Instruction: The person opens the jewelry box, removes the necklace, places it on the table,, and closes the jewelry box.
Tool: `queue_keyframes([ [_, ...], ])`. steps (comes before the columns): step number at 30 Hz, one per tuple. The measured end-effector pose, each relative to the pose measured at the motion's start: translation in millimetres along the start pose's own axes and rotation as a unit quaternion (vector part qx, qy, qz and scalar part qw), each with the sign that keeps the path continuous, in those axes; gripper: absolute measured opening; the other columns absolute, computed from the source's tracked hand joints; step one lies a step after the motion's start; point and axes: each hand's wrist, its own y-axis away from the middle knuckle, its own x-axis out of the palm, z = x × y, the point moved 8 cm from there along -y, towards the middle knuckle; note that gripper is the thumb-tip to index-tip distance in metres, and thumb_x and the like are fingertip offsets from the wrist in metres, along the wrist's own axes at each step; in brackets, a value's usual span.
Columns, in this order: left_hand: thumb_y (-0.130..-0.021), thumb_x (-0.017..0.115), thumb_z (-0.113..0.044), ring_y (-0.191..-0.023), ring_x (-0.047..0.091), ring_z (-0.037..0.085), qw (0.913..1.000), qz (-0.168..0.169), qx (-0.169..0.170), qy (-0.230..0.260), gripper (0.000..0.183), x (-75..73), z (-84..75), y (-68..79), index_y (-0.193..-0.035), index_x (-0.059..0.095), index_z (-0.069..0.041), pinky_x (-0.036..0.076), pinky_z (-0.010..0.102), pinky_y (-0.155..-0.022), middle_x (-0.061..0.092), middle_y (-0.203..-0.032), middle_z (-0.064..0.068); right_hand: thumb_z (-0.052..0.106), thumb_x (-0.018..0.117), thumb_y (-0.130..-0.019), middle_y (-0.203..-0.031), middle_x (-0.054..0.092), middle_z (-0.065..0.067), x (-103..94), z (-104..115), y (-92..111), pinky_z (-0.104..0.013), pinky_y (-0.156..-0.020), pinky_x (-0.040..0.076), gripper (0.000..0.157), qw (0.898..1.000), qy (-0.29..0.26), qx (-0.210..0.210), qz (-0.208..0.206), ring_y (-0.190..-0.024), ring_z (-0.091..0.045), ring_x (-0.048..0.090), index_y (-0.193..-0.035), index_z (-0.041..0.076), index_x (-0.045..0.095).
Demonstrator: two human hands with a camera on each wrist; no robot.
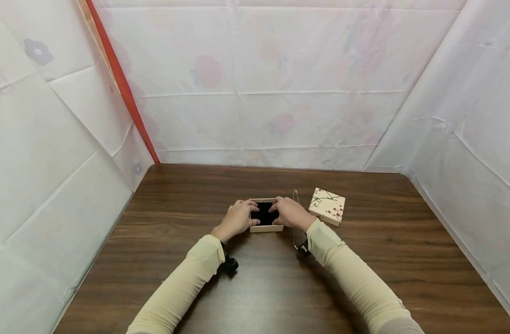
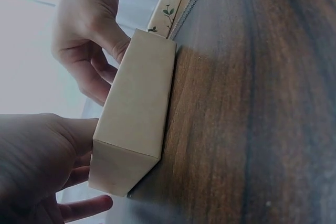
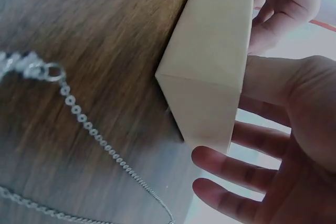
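Note:
A small open cream box [image 1: 266, 229] with a black lining [image 1: 264, 214] sits on the table between my hands. From its left end, my left hand [image 1: 236, 219] reaches over the rim, thumb and fingertips on the lining. My right hand [image 1: 292, 213] does likewise from the right end. In the left wrist view, the left thumb goes over the rim of the box [image 2: 136, 98] while another finger stays outside. In the right wrist view, two right-hand fingers [image 3: 231, 169] extend outside the box wall [image 3: 207, 106]. The fingertips inside are hidden in both wrist views.
A silver chain necklace [image 1: 294, 239] lies to the right of the box, partly under the right wrist. Further right is a cream lid [image 1: 327, 206] with printed branches and red flowers. White patterned sheets [image 1: 255, 93] enclose the wooden table [image 1: 175, 199].

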Motion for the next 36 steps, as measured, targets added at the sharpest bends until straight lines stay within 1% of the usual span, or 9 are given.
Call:
queue_keyframes([
  [3,-0.086,0.075,-0.027,-0.132,0.044,0.033,1.0,-0.004,-0.001,-0.005,0.037,-1.1,-1.0,1.6,-0.119,0.07,-0.012,0.04,0.053,-0.101,0.056,-0.14,0.003,0.023,0.078,-0.083,-0.121,0.06,-0.012,0.4,-1,1,-0.045,-0.094,0.049,0.036,1.0,-0.004,-0.007,0.003,-0.109,-0.032,0.061,-0.116,0.01,0.072],
  [7,-0.087,0.074,-0.028,-0.132,0.044,0.034,0.9999,-0.004,0.0,-0.016,0.036,-1.7,-3.4,2.4,-0.118,0.069,-0.013,0.04,0.054,-0.1,0.055,-0.142,0.003,0.016,0.079,-0.082,-0.12,0.059,-0.011,1.4,-3,0,-0.043,-0.095,0.049,0.038,1.0,-0.013,-0.013,0.021,-0.107,-0.029,0.062,-0.118,0.009,0.071],
  [13,-0.086,0.075,-0.028,-0.132,0.045,0.034,0.9998,0.005,-0.008,-0.017,0.034,0.1,-4.3,2.1,-0.116,0.069,-0.013,0.041,0.054,-0.099,0.056,-0.141,0.003,0.01,0.08,-0.078,-0.114,0.056,-0.008,4.1,-5,-1,-0.042,-0.091,0.051,0.039,0.999,-0.022,0.006,0.045,-0.1,-0.026,0.062,-0.116,0.01,0.07],
  [18,-0.087,0.074,-0.028,-0.132,0.045,0.034,0.9997,0.01,-0.017,-0.016,0.034,-2.0,-5.2,0.8,-0.118,0.068,-0.013,0.041,0.055,-0.101,0.055,-0.142,0.004,0.008,0.08,-0.077,-0.109,0.056,-0.007,-0.5,0,-3,-0.041,-0.085,0.052,0.034,0.999,-0.004,0.005,0.032,-0.09,-0.023,0.062,-0.109,0.011,0.069],
  [20,-0.087,0.074,-0.028,-0.132,0.046,0.035,0.9995,0.011,-0.022,-0.02,0.035,-2.5,-5.5,0.5,-0.118,0.068,-0.014,0.041,0.055,-0.101,0.054,-0.143,0.004,0.008,0.08,-0.077,-0.109,0.057,-0.007,-1.5,1,-3,-0.041,-0.085,0.052,0.033,1.0,0.002,0.0,0.026,-0.091,-0.024,0.063,-0.108,0.01,0.069],
  [25,-0.087,0.075,-0.028,-0.129,0.048,0.035,0.9994,0.013,-0.023,-0.021,0.035,-1.3,-6.9,1.1,-0.118,0.068,-0.013,0.042,0.055,-0.099,0.054,-0.143,0.004,0.01,0.078,-0.08,-0.113,0.056,-0.008,2.2,-1,-1,-0.044,-0.088,0.052,0.033,1.0,-0.002,-0.001,0.031,-0.098,-0.027,0.064,-0.111,0.011,0.069],
  [30,-0.087,0.074,-0.027,-0.128,0.049,0.035,0.9995,0.013,-0.021,-0.017,0.034,2.2,-6.8,2.2,-0.117,0.068,-0.013,0.042,0.054,-0.099,0.053,-0.144,0.005,0.01,0.077,-0.082,-0.111,0.056,-0.007,7.1,-6,2,-0.043,-0.089,0.051,0.032,0.999,-0.025,0.001,0.025,-0.096,-0.025,0.062,-0.113,0.01,0.07],
  [33,-0.087,0.074,-0.027,-0.129,0.048,0.035,0.9998,0.006,-0.014,-0.01,0.033,4.3,-6.6,1.2,-0.116,0.068,-0.012,0.041,0.055,-0.101,0.054,-0.143,0.005,0.01,0.075,-0.084,-0.113,0.057,-0.007,8.4,-8,4,-0.043,-0.091,0.05,0.032,0.999,-0.041,0.005,0.023,-0.098,-0.024,0.061,-0.115,0.01,0.07],
  [36,-0.087,0.075,-0.026,-0.13,0.047,0.035,1.0,-0.006,0.0,0.008,0.033,5.8,-7.4,-0.1,-0.115,0.069,-0.01,0.039,0.055,-0.104,0.055,-0.141,0.007,0.01,0.073,-0.085,-0.119,0.057,-0.008,7.9,-12,6,-0.043,-0.093,0.05,0.032,0.999,-0.05,0.009,0.018,-0.103,-0.025,0.062,-0.117,0.01,0.069],
])
